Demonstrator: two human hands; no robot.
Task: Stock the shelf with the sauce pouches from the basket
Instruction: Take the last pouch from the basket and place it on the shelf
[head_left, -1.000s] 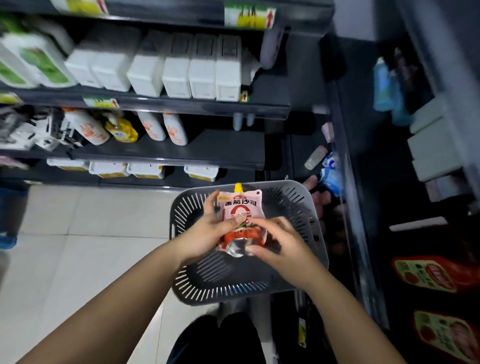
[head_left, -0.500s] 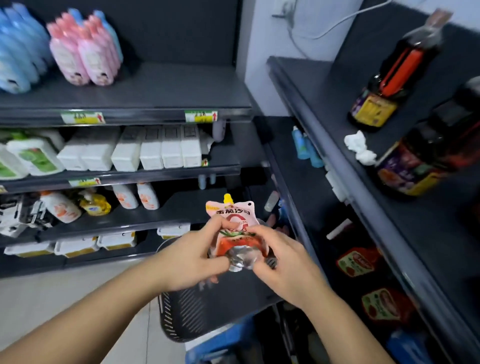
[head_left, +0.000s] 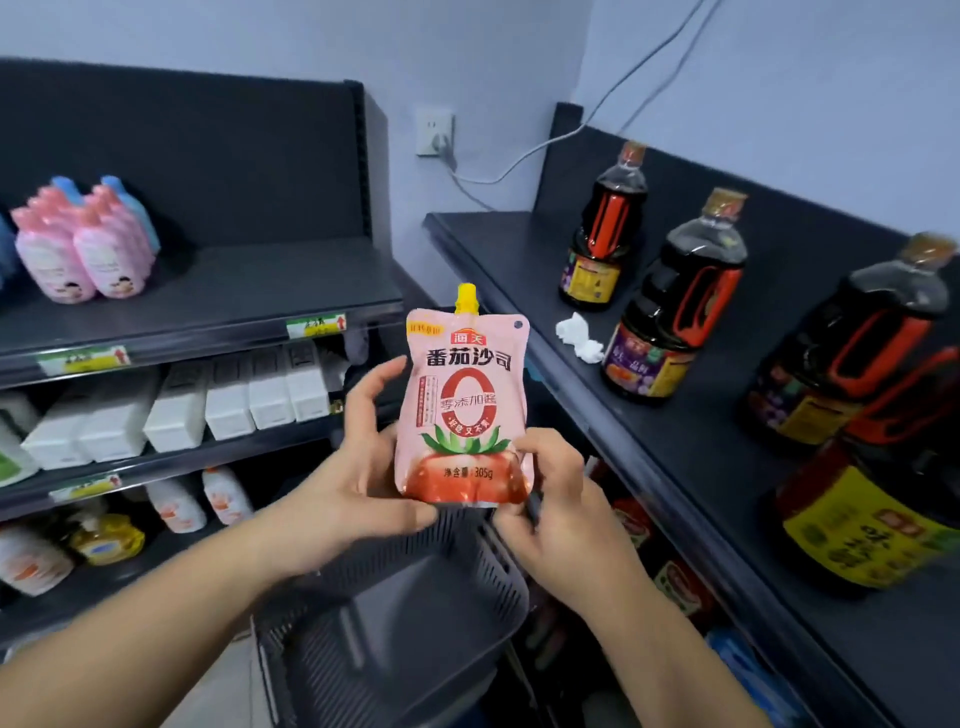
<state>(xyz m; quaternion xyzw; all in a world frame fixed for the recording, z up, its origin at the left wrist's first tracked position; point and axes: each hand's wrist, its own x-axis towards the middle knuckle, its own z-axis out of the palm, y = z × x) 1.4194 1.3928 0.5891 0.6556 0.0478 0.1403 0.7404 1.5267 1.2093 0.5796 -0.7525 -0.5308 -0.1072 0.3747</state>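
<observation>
A pink tomato sauce pouch (head_left: 465, 405) with a yellow cap stands upright in front of me, label facing me. My left hand (head_left: 358, 478) grips its left side and bottom. My right hand (head_left: 558, 499) pinches its lower right corner. Below the hands sits the dark grey slotted basket (head_left: 415, 613), with no pouches visible inside. The dark top shelf (head_left: 675, 426) on the right runs just beyond the pouch. More red sauce pouches (head_left: 680, 587) lie on the lower shelf under it.
Several dark soy sauce bottles (head_left: 670, 312) stand along the right shelf, with a crumpled white tissue (head_left: 579, 338) near its front edge. The left rack holds pink bottles (head_left: 83, 249), white boxes (head_left: 228, 405) and lotion bottles. A wall socket (head_left: 435, 136) with a cable sits in the corner.
Both hands lifted the pouch out of the basket up to the height of the top shelf. My view tilted up from the basket toward the shelves.
</observation>
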